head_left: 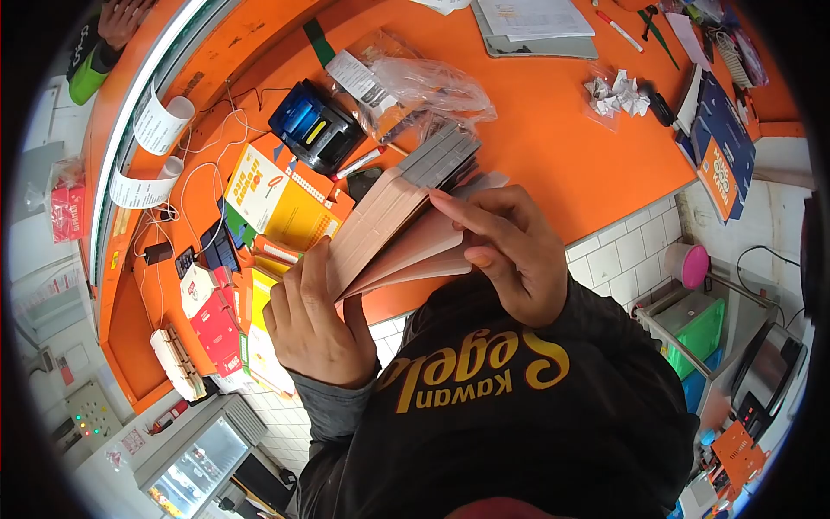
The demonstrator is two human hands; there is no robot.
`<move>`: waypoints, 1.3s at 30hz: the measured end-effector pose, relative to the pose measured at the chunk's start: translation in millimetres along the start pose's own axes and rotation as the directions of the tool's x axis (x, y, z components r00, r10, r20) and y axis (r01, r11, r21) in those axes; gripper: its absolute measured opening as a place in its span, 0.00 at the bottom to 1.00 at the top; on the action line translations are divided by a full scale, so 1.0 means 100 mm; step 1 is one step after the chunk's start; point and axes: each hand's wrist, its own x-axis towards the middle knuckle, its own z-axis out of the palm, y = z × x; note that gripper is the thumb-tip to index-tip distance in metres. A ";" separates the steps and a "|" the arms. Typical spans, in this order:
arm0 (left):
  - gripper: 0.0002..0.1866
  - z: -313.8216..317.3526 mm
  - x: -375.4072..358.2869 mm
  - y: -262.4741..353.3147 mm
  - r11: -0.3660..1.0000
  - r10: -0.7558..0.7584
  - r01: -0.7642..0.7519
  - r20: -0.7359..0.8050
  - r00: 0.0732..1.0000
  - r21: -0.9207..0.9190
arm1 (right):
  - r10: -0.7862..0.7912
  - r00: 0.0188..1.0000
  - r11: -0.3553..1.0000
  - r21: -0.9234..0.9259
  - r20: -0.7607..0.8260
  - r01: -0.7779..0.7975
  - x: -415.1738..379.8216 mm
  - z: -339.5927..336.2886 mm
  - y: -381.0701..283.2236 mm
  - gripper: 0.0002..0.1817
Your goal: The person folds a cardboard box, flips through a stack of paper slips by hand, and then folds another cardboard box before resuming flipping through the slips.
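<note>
While the left hand grasps the near end of the paper stack, its fingers wrapped around it, the right hand has loosely bent, parted fingers, the index tip at the fanned sheets. The stack is held nearer the person than the blue-and-black machine; a yellow booklet lies just beside that machine.

On the bench before me, a device lies left of the plastic wrapping toward the upper left of the frame, with a marker just below it, papers on a board at the top, and crumpled paper at upper right.
</note>
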 end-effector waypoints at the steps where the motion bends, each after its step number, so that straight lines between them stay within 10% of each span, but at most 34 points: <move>1: 0.34 0.00 0.00 0.00 1.000 -0.008 0.008 0.006 1.000 -0.005 | 0.000 1.000 1.000 0.000 -0.001 0.000 -0.01 -0.01 -0.01 0.25; 27: 0.33 0.01 0.00 -0.01 1.000 0.006 -0.006 -0.001 1.000 -0.006 | 0.160 0.980 0.955 0.269 -0.120 -0.123 -0.01 0.08 -0.05 0.20; 39: 0.34 0.01 0.01 -0.01 1.000 0.005 -0.005 0.000 1.000 -0.005 | 0.087 0.995 0.994 0.074 -0.041 -0.084 0.00 0.00 -0.04 0.21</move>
